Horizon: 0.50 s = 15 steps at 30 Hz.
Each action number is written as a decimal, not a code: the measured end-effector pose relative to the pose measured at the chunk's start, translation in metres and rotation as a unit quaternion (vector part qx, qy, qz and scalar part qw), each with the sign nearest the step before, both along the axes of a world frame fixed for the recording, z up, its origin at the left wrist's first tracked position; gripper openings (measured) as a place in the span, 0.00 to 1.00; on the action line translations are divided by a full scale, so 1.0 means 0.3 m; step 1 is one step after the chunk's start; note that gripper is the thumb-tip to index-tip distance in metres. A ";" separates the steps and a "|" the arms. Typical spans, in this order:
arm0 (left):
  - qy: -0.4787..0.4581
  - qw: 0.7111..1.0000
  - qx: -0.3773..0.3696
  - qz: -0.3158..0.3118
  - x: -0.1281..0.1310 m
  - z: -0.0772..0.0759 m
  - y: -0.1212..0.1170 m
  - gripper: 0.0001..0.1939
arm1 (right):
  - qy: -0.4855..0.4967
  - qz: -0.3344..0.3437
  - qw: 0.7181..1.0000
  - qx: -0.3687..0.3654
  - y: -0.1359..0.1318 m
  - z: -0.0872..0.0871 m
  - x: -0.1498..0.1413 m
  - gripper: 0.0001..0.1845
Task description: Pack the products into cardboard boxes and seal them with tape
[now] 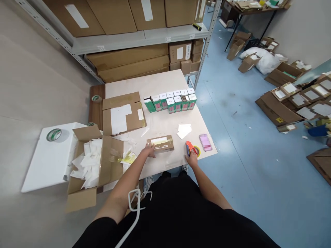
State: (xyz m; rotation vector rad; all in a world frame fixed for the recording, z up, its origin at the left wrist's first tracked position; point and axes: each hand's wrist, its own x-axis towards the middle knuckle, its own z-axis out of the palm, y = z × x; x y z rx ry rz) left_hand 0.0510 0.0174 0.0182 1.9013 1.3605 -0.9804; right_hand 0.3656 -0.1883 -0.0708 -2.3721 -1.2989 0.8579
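Note:
A small sealed cardboard box [165, 146] with a white label lies near the table's front edge. My left hand [149, 150] grips its left end, the fingers at the top edge and the thumb low at the front. To the right, my right hand [192, 159] is closed on the handle of an orange-red tape dispenser [189, 145], which bears a yellow roll and rests at the table's edge. Behind the dispenser lie some white cards [184, 130]. A pink, blurred-out item [206, 142] is at the right corner.
Several green-and-white boxes [177, 104] stand in rows farther back. A flattened carton [124, 113] lies at left. An open carton [103, 165] of white paper scraps stands at the left edge, beside a white surface with a tape roll [54, 134]. Shelving [144, 38] rises behind.

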 end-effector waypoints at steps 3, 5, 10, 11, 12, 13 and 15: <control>-0.006 1.000 -0.009 -0.012 -0.002 0.008 0.001 0.71 | -0.020 -0.051 0.998 -0.040 0.014 -0.019 -0.043 0.40; -0.014 1.000 -0.023 -0.011 -0.009 0.016 0.002 0.72 | -0.010 -0.088 0.994 -0.061 0.053 -0.019 -0.043 0.38; -0.073 0.996 -0.046 0.026 -0.041 0.026 0.000 0.72 | 0.063 -0.105 0.991 -0.052 0.153 0.028 0.032 0.21; -0.084 0.995 -0.049 0.030 -0.045 0.025 -0.003 0.72 | 0.063 -0.107 0.991 -0.047 0.168 0.050 0.042 0.20; -0.091 0.994 -0.050 0.035 -0.047 0.024 -0.007 0.72 | 0.059 -0.107 0.992 -0.038 0.181 0.075 0.047 0.19; -0.097 0.993 -0.051 0.039 -0.046 0.022 -0.013 0.73 | 0.059 -0.105 0.992 -0.023 0.194 0.105 0.045 0.18; -0.106 0.992 -0.047 0.051 -0.038 0.021 -0.024 0.74 | 0.084 -0.087 0.992 0.026 0.221 0.173 0.016 0.19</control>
